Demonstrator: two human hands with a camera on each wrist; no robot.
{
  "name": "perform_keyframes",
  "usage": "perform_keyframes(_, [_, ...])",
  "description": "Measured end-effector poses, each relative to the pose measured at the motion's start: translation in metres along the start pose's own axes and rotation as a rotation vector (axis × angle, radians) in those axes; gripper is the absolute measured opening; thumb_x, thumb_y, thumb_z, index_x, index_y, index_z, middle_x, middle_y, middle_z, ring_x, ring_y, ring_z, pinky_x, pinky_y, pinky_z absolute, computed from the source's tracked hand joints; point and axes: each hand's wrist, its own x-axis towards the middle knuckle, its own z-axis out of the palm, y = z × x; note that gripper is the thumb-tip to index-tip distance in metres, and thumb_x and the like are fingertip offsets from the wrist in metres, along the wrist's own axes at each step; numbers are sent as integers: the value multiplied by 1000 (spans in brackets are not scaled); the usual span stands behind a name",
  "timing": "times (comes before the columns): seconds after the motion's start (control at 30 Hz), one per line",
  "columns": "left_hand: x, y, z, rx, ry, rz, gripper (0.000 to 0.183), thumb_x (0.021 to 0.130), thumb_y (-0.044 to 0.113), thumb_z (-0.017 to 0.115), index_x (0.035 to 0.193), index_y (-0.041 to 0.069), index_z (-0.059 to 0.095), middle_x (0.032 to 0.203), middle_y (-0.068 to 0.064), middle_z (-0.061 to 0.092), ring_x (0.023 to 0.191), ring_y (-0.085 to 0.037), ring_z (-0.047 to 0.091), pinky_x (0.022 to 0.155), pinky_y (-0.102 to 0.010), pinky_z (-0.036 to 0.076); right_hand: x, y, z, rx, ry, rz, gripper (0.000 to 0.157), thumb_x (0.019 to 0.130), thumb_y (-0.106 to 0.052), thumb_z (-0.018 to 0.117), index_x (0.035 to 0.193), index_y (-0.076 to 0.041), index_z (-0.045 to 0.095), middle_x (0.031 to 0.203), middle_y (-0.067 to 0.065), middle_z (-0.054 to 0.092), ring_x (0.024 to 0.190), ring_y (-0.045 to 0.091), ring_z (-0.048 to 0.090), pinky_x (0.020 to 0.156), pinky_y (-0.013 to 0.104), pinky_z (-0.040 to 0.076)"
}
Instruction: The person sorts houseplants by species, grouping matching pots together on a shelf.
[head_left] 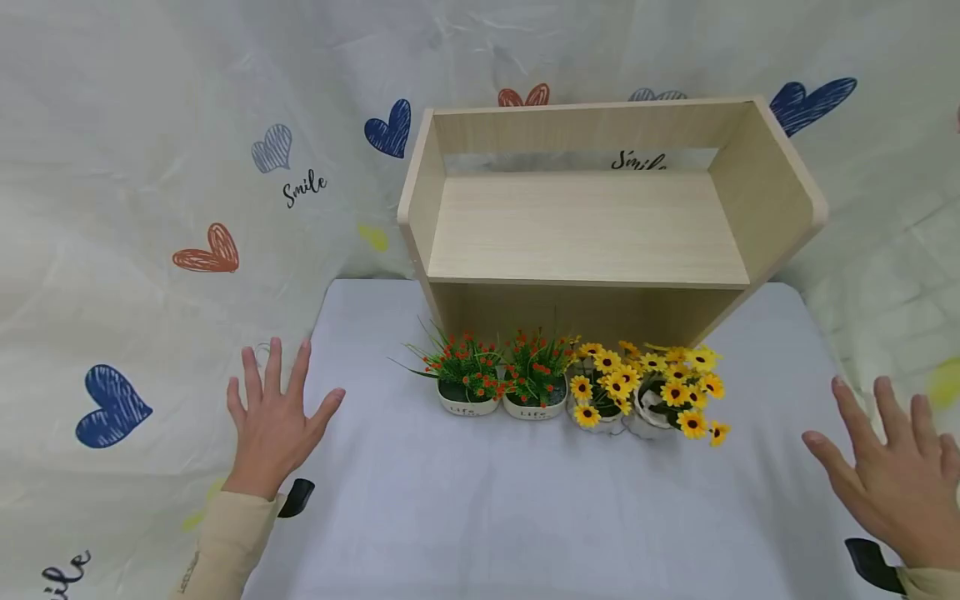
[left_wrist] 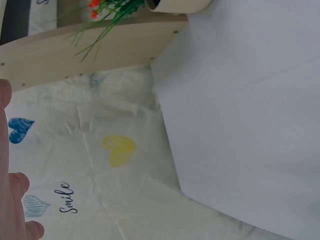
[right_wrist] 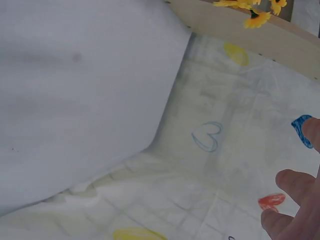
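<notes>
The left hand (head_left: 273, 421) is at the worktop's left edge, its fingers straight and spread, thumb out to the right. The right hand (head_left: 892, 479) is at the far right of the scene, fingers also spread and extended, well apart from the plants. Each wrist shows a cream sleeve (head_left: 234, 533) and a black piece (head_left: 297, 498) beside it.

Between the hands, a row of four potted plants stands on the white-covered worktop (head_left: 480, 517). From left to right: a red-flowered plant (head_left: 465, 371) and a second red-flowered plant (head_left: 536, 367), both in pale pots lettered "Life", then a yellow-flowered plant (head_left: 611, 379) and another yellow-flowered plant (head_left: 678, 387) in whitish pots. Their foliage meets along the row.

Just beyond, on the far side, stands a pale wooden shelf (head_left: 592, 225) with an upper and a lower compartment. Behind it hangs a whitish sheet (head_left: 195, 150) printed with hearts and "Smile".
</notes>
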Motion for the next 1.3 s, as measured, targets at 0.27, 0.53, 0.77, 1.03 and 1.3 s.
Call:
perform_keyframes(0.27, [14, 4, -6, -15, 5, 12, 86, 97, 63, 55, 166, 24, 23, 173, -23, 13, 161, -50, -6, 117, -79, 5, 3, -1, 8, 51, 31, -30, 88, 103, -70, 34, 167, -17, 5, 170, 29, -11, 156, 57, -17, 118, 81, -6])
perform_keyframes(0.53, [33, 6, -12, -20, 42, 38, 85, 96, 61, 57, 166, 25, 25, 173, -22, 15, 161, -49, -6, 118, -77, 6, 9, -6, 22, 51, -15, -22, 93, 101, -71, 38, 167, -17, 1, 170, 28, -15, 156, 56, -19, 118, 81, -7])
perform_keyframes(0.77, [50, 13, -13, -7, 72, 66, 87, 95, 64, 56, 166, 24, 25, 173, -21, 15, 161, -50, -4, 118, -77, 6, 14, -11, 22, 24, -26, 3, 100, 97, -77, 39, 166, -14, 3, 170, 29, -14, 156, 56, -17, 120, 80, -6])
perform_keyframes(1.03, [67, 26, -16, -10, 133, 113, 91, 94, 77, 43, 166, 24, 24, 172, -22, 18, 161, -49, -1, 118, -76, 7, 18, -11, 28, 10, -10, -26, 115, 86, -77, 62, 167, -14, 7, 170, 31, -7, 156, 60, -9, 117, 84, 1])
perform_keyframes(1.3, [84, 45, -20, -8, 215, 168, 99, 91, 87, 28, 164, 20, 27, 170, -23, 22, 162, -47, 1, 118, -75, 9, 20, -18, 40, -1, -1, -76, 120, 80, -65, 78, 167, -16, 10, 170, 33, 1, 153, 63, 4, 112, 87, 12])
